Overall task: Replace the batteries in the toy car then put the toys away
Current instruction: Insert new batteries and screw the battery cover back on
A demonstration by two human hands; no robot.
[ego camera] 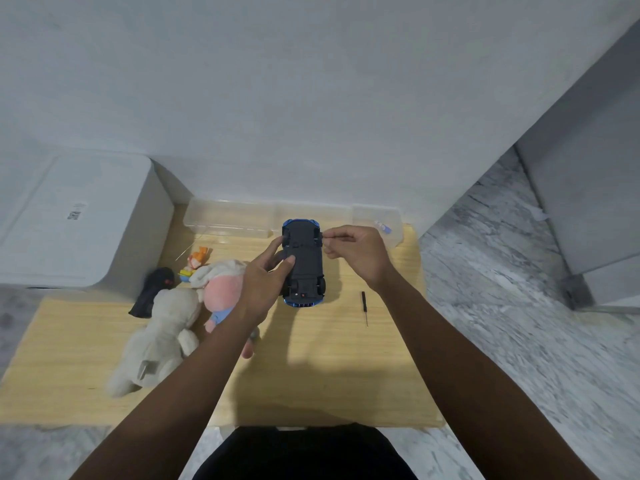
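A blue toy car (306,261) is held upside down above the wooden table (329,358), its dark underside facing me. My left hand (265,282) grips the car's left side, thumb on the underside. My right hand (356,252) is at the car's far right corner, fingers pinched together on something too small to make out. A small black screwdriver (364,306) lies on the table right of the car. A grey plush (161,337), a pink-faced doll (220,292), a small orange figure (197,259) and a black remote (152,292) lie at the left.
Clear plastic boxes (228,216) stand along the wall behind the car; the right one (379,225) holds a small blue-and-white item. A white lidded bin (72,220) stands to the left. Marble floor surrounds the low table.
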